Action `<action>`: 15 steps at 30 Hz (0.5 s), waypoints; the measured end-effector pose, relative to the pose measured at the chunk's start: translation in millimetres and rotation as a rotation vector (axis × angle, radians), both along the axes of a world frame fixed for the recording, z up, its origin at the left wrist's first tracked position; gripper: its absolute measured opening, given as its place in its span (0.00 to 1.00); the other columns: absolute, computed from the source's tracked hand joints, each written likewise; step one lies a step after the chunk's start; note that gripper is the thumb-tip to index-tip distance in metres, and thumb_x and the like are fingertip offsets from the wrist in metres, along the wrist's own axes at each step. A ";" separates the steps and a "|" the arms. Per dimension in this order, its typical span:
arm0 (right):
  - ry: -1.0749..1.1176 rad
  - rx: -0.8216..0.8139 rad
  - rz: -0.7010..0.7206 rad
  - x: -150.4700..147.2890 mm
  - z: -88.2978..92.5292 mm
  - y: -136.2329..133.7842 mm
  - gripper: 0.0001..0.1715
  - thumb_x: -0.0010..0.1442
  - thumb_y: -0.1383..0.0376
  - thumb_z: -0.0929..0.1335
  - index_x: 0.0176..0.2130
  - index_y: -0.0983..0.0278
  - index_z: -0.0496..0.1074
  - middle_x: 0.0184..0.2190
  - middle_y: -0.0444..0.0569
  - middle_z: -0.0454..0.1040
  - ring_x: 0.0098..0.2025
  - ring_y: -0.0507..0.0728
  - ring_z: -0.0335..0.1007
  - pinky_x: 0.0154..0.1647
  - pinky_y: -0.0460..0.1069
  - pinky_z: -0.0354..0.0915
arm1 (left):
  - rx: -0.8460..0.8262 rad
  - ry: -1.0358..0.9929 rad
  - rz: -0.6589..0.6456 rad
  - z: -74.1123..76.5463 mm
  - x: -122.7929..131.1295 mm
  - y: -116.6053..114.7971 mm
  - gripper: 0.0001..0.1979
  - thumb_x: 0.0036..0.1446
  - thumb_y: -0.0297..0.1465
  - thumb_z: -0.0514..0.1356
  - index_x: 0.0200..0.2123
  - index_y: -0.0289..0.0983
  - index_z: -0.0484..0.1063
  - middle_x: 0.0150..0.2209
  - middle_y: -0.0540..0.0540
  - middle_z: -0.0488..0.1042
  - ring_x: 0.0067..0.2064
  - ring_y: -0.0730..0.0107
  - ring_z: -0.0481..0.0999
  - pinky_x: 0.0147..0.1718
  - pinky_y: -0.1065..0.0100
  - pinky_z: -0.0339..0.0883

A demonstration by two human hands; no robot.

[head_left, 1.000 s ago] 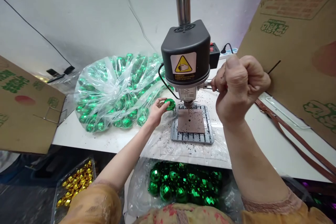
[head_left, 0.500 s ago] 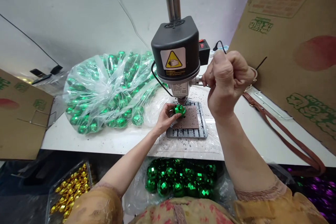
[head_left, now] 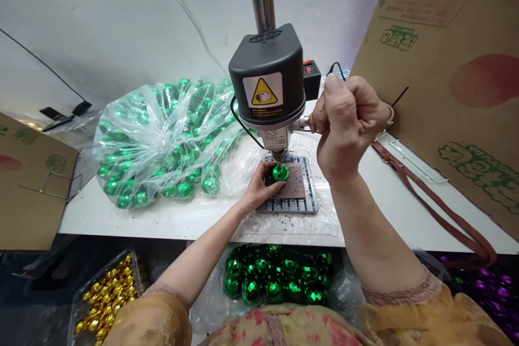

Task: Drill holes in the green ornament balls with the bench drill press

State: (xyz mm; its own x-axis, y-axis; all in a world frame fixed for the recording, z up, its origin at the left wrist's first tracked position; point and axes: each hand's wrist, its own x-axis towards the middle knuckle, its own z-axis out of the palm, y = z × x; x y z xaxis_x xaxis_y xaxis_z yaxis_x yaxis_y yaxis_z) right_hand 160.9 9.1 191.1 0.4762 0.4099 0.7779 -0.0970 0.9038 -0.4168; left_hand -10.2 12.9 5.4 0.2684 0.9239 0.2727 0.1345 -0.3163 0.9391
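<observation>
A black drill press [head_left: 267, 75] with a yellow warning label stands at the middle of the white table. Below its chuck, a shiny green faceted ball [head_left: 280, 173] rests over the brown board [head_left: 295, 186] on the metal base. My left hand [head_left: 263, 186] grips the ball from its left side, thumb in front and fingers behind. My right hand [head_left: 344, 124] is closed around the press lever at the right of the motor head; most of the lever is hidden by the fingers. Dark shavings are scattered over the board and base.
A clear bag of green balls [head_left: 162, 146] lies left of the press. More green balls [head_left: 275, 278] sit below the table edge, gold ones [head_left: 107, 300] at lower left, purple ones [head_left: 492, 292] at lower right. Cardboard boxes [head_left: 454, 86] and a brown strap [head_left: 438, 203] stand or lie rightward.
The green ball now sits slightly farther right on the board, with a dark spot showing on its top at the drill tip. My left hand has shifted with it. The view has moved slightly.
</observation>
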 end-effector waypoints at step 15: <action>-0.002 -0.068 0.038 2.1 10.0 2.7 0.31 0.61 0.51 0.72 0.21 0.59 0.53 0.14 0.36 0.51 0.16 0.46 0.45 0.16 0.48 0.48 | -0.036 0.100 0.096 10.6 13.9 -11.6 0.30 0.48 0.36 0.76 0.53 0.38 0.71 0.49 0.42 0.78 0.52 0.54 0.78 0.55 0.53 0.71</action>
State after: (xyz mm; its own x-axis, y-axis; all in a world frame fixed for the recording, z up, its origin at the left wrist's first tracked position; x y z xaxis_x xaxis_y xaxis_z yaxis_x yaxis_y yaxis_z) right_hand 163.0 11.8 201.1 0.4579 0.4795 0.7486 -0.1303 0.8692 -0.4770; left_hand 3.7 1.3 16.0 0.2027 0.9553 0.2151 0.2562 -0.2637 0.9300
